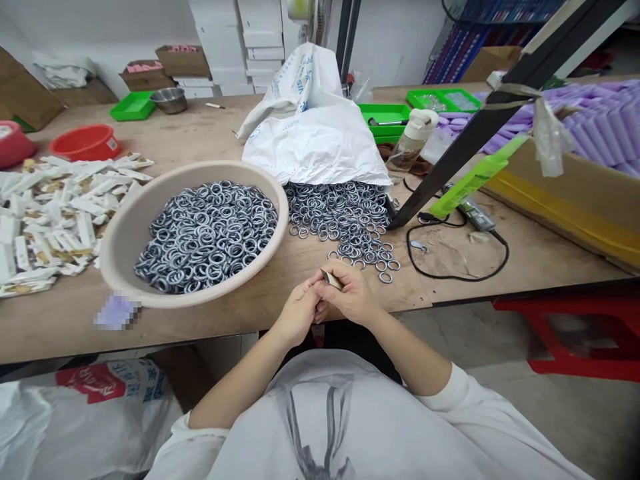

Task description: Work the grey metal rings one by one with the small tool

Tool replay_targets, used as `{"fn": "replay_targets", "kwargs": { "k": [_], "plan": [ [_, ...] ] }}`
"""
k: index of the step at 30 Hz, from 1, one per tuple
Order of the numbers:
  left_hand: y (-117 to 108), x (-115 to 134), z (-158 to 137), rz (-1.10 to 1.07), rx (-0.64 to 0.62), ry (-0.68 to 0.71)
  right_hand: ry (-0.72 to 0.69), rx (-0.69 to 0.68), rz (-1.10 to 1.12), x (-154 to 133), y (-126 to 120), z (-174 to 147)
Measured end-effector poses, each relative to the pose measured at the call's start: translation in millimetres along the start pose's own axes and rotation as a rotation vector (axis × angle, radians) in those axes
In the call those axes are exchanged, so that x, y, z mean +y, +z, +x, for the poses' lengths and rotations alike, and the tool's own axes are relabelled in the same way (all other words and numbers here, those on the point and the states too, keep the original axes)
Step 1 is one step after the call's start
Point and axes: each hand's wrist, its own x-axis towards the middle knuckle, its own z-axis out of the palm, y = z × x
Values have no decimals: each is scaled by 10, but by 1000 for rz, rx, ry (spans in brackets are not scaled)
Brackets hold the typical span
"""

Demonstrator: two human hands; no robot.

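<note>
Both hands meet at the table's front edge, just in front of my body. My right hand (356, 295) is closed around a short pale piece with a dark end (332, 280), perhaps a small blade or handle. The fingers of my left hand (299, 312) are pinched together against the right; whatever they hold is hidden. Grey rings (365, 247) lie loose on the table just beyond my hands, spilling from a white sack (320, 147). To the left, a large beige basin (117, 287) is heaped with similar rings.
White strips (55, 220) are piled at the far left near a red bowl (83, 143). A slanted black post (465, 140) rises at right, beside a black cable (450, 277) and a cardboard box (575, 200) of purple pieces. A red stool (575, 333) stands below right.
</note>
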Motion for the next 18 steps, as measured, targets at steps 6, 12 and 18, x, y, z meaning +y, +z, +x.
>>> {"fn": "replay_targets", "kwargs": {
  "k": [6, 12, 18],
  "plan": [
    [-118, 570, -265, 507, 48, 214, 117, 58, -156, 283, -59, 426],
    [-544, 1428, -216, 1550, 812, 558, 150, -234, -1098, 547, -55, 1038],
    [-524, 1181, -252, 1574, 698, 874, 101, -366, -1137, 677, 53, 1051]
  ]
}}
